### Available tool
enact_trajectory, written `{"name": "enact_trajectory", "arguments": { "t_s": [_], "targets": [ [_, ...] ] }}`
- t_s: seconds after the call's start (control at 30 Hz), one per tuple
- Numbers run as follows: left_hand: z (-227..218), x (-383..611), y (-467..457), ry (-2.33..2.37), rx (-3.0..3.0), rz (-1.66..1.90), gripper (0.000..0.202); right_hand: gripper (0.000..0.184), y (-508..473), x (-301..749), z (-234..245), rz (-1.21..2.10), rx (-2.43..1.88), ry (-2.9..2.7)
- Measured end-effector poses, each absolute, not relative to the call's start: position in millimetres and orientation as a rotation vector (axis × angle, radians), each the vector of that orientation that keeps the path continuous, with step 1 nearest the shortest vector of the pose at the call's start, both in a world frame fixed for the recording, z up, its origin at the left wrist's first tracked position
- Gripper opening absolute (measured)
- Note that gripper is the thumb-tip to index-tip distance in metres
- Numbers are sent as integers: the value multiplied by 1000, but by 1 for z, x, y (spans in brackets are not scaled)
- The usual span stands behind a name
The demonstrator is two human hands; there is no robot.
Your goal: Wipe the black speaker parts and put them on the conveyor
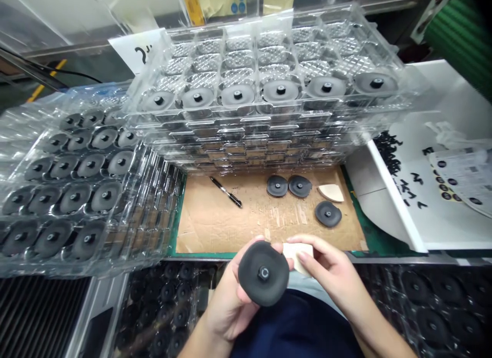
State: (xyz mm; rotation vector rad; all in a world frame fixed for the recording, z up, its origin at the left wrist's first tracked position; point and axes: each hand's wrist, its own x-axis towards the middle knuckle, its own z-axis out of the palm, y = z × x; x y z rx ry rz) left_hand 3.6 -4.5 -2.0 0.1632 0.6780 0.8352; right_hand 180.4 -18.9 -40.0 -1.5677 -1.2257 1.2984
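At left, a stack of clear trays (148,235) holds dark discs (90,164). The pen (226,192) lies on the cardboard (215,224). Your left hand (230,301) grasps the black disc (255,260) before the cardboard, stud toward you. Your right hand (334,263) pinches the cream pad (294,250) beside it. A white tray (402,209) stands rightmost.

A pen (226,192) lies near the cardboard's (219,227) far-left corner. Small black pieces (389,152) lie near the white tray's (448,227) left edge.

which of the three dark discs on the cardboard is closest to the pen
The leftmost disc; the middle one and right one lie farther from the pen.
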Motion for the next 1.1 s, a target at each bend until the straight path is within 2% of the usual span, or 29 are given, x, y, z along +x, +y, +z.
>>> {"name": "enact_trajectory", "arguments": {
  "t_s": [0.23, 0.33, 0.47, 0.6, 0.8, 0.87, 1.1],
  "targets": [
    [-4, 2, -7, 618, 218, 850, 52, 28, 11, 155, -101, 1259, -1597, -1402],
    [-9, -1, -9, 534, 224, 860, 55, 35, 15, 148, -114, 1226, -1599, -1397],
    [-13, -5, -9, 527, 170, 836, 51, 35, 7, 153, -91, 1112, -1589, -1319],
    [-19, -4, -7, 559, 98, 801, 40, 33, -9, 166, -50, 1113, -1347, -1306],
    [-25, 7, -3, 531, 28, 726, 44, 75, -27, 170, -27, 1192, -1295, -1532],
    [-25, 11, -2, 568, 50, 688, 47, 81, -29, 168, -27, 1163, -1336, -1619],
    [-27, 23, 0, 773, 186, 634, 55, 62, -30, 166, -25, 850, -1375, -1675]
  ]
}}
